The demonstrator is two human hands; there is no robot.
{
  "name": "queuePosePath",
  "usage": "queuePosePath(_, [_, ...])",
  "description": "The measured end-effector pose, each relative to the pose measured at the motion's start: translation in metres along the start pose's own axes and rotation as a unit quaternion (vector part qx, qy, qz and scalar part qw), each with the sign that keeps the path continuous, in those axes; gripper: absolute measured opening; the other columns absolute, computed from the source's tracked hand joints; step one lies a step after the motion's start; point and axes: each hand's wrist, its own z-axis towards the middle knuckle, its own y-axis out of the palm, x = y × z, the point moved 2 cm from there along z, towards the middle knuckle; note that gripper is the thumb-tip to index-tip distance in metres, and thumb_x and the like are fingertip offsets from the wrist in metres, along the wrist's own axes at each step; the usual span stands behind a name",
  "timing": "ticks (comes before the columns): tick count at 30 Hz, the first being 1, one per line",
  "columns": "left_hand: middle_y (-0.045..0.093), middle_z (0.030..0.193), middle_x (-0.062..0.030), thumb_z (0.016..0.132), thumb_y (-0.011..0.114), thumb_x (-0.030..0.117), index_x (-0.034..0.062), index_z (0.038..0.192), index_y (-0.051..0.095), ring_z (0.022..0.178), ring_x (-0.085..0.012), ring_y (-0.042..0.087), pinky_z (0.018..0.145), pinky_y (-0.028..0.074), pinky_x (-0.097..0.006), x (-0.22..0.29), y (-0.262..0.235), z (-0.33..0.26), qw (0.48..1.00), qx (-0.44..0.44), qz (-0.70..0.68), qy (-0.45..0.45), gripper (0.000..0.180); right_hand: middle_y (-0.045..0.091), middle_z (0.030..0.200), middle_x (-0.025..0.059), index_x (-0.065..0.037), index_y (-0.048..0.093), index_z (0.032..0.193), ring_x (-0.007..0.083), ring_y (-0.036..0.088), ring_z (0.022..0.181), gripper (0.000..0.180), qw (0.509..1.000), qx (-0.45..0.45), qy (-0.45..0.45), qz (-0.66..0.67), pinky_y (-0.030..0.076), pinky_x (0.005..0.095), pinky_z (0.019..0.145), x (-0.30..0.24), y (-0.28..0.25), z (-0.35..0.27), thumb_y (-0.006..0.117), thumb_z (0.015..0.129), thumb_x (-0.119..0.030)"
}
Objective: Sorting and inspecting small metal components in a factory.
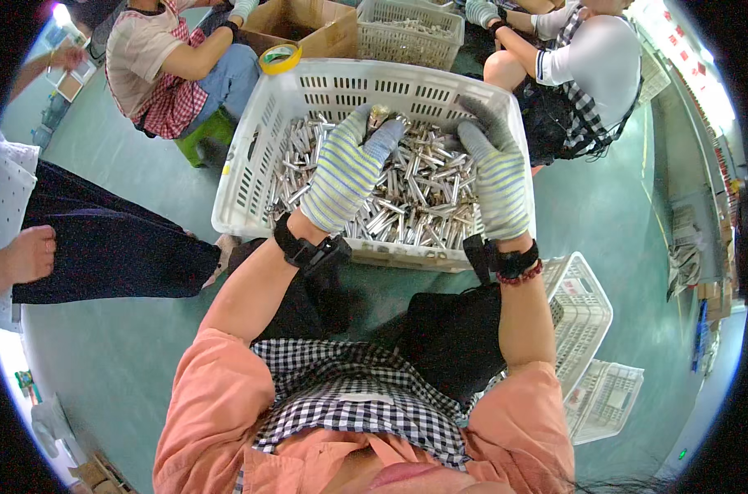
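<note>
A white plastic crate (pixel 374 255) stands before me, with many short silvery metal tubes (pixel 423 177) lying loose in it. Over its left-middle part, my left hand (pixel 345 173), in a striped knit glove, is closed round a small brass-coloured metal piece (pixel 379 114); the piece shows between thumb and fingers, and its exact kind is unclear. My right hand (pixel 499 177), gloved alike, hangs over the crate's right side. Its fingers are apart and somewhat blurred, their tips dark, and I see nothing held in them.
A roll of yellow tape (pixel 280 58) sits at the crate's far left corner. Behind are a cardboard box (pixel 308 33) and another white crate (pixel 415 41). Seated co-workers are at far left and far right; someone stands at left. More white crates (pixel 584 313) lie to my right.
</note>
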Motion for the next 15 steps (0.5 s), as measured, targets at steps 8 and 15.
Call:
queuePosePath(8, [0.07, 0.104, -0.0032, 0.101, 0.061, 0.018, -0.0007, 0.122, 0.065, 0.089, -0.0097, 0.06, 0.08, 0.05, -0.027, 0.019, 0.009, -0.004, 0.995, -0.061, -0.082, -0.003, 0.028, 0.068, 0.132, 0.0103, -0.007, 0.07, 0.083, 0.0317, 0.042, 0.145, 0.03, 0.957, -0.126, -0.227, -0.13, 0.03, 0.0418, 0.12, -0.023, 0.024, -0.021, 0.053, 0.068, 0.014])
queuePosePath(15, [0.061, 0.09, 0.0048, 0.1, 0.061, 0.025, 0.0062, 0.119, 0.066, 0.08, -0.0039, 0.053, 0.068, 0.044, -0.022, 0.007, 0.019, 0.001, 0.997, -0.062, -0.046, 0.01, 0.027, 0.065, 0.135, 0.0119, -0.005, 0.068, 0.081, 0.0334, 0.038, 0.147, 0.027, 0.942, -0.145, -0.249, -0.17, 0.027, 0.044, 0.121, -0.025, 0.012, -0.013, 0.051, 0.067, 0.011])
